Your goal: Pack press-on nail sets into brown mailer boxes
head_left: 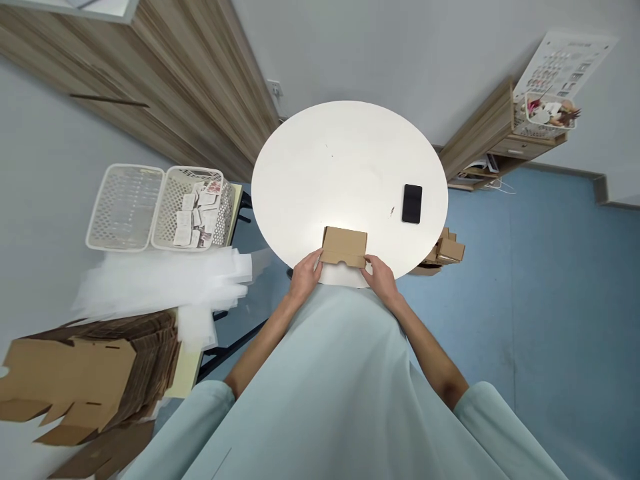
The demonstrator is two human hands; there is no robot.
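A small brown cardboard box (345,241) lies at the near edge of the white oval table (345,147). Its top is down, and a notched front flap faces me. My left hand (306,275) grips the box's left front corner, thumb and fingers against the side. At the right front corner, my right hand (381,276) pinches the box between thumb and fingers. The inside of the box is hidden.
A black phone (412,204) lies on the table's right side. To the left are a white basket (159,207) of small packets, white packing sheets (165,283) and stacked flat cardboard (90,373). Folded boxes (447,250) sit low at right, near a wooden cabinet (480,127).
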